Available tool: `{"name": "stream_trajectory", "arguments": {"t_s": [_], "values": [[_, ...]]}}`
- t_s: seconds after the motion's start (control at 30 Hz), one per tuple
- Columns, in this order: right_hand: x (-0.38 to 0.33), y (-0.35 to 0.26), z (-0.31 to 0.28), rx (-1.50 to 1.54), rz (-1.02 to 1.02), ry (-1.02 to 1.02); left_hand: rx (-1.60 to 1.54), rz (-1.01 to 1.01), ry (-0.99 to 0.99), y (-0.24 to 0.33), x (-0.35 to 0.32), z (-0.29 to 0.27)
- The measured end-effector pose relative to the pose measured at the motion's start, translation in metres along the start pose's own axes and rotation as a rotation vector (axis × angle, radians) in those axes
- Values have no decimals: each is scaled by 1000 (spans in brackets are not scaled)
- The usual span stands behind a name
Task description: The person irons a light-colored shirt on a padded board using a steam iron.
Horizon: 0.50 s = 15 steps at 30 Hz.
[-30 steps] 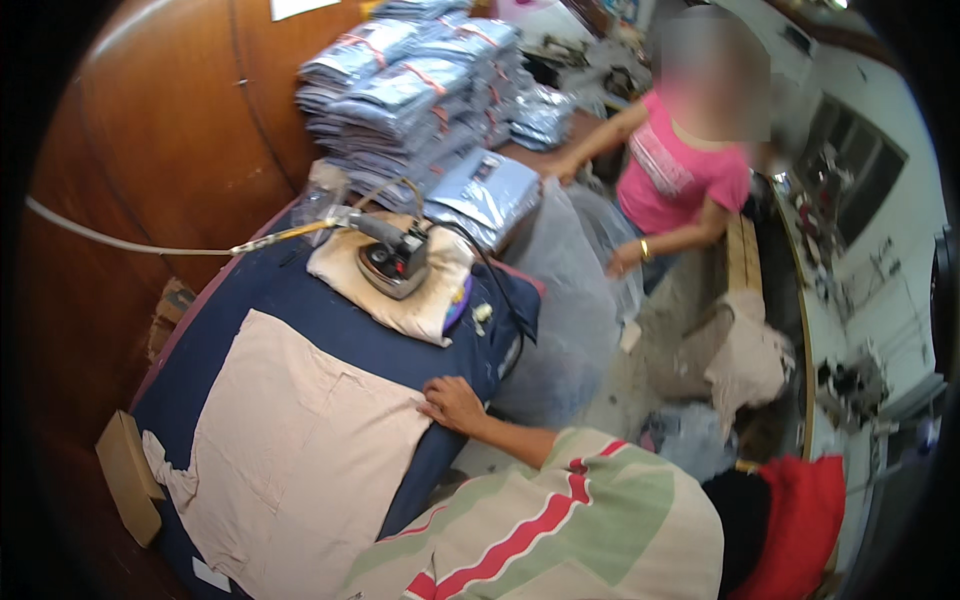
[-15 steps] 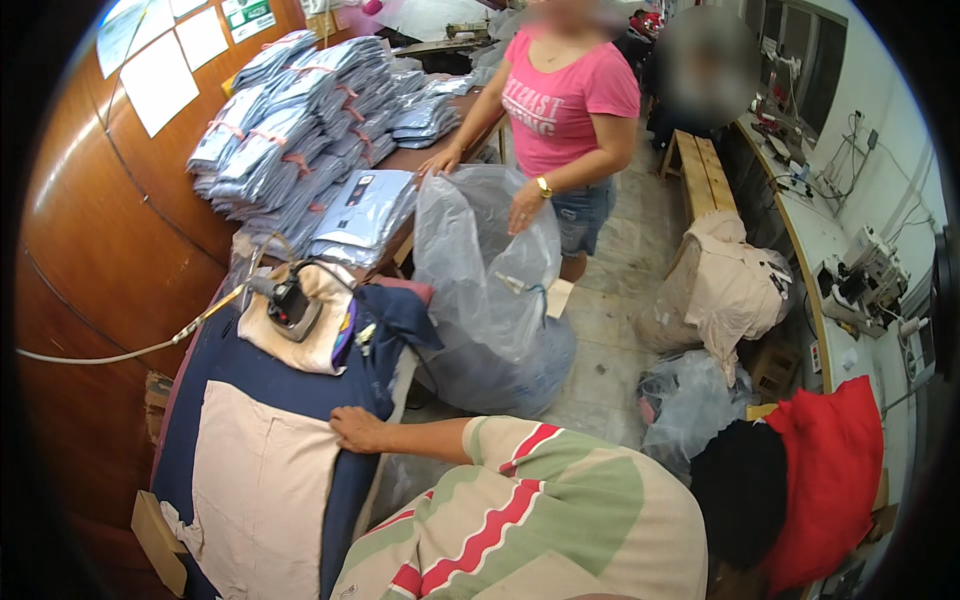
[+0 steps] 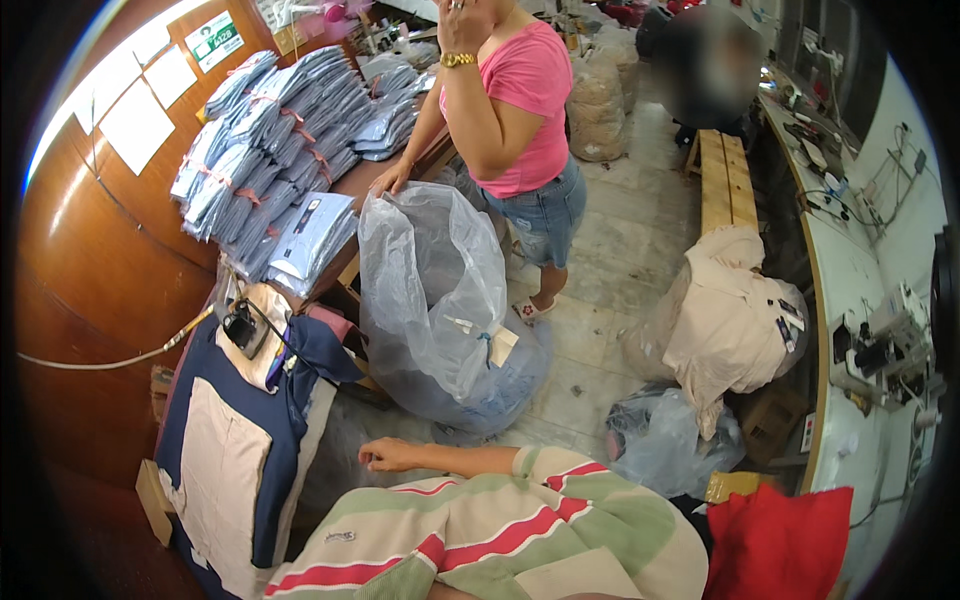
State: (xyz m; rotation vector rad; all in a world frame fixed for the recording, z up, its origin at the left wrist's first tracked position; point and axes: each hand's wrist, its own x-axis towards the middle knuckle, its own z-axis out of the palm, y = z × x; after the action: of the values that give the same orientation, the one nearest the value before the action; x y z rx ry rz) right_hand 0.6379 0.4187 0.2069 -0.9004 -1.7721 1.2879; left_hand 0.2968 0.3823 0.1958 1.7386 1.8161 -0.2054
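Note:
My right hand [image 3: 385, 454] is held out beside the ironing surface, its fingers loosely bent with nothing visible in them. Left of it, a light beige garment piece [image 3: 215, 470] lies flat on the navy cloth [image 3: 285, 440] that covers the ironing surface. A dark iron [image 3: 243, 328] rests on a folded beige cloth [image 3: 272, 372] at the far end. My left hand is out of the picture; only a sliver of skin shows below my striped shirt at the lower edge.
A person in a pink top [image 3: 520, 110] stands beyond a large clear plastic bag [image 3: 425, 320], one hand at its rim. Stacked bagged blue shirts [image 3: 250, 170] fill the far table. At right are a beige garment heap [image 3: 735, 310], red cloth [image 3: 785, 540] and sewing machines [image 3: 890, 345].
My right hand has come off the beige garment's edge and away from the ironing surface. The person in pink has raised one hand toward the head. My view has shifted.

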Motion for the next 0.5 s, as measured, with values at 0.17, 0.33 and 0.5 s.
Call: {"name": "stream_trajectory", "arguments": {"t_s": [0.17,0.33,0.5], "values": [[-32,24,-37,97,94,122,61,-71,-26,-47,1,-32],[-53,57,-40,288,167,220,19,-31,-42,-66,3,-7],[-112,98,-87,418,619,435,-408,49,-81,21,19,32]]}}
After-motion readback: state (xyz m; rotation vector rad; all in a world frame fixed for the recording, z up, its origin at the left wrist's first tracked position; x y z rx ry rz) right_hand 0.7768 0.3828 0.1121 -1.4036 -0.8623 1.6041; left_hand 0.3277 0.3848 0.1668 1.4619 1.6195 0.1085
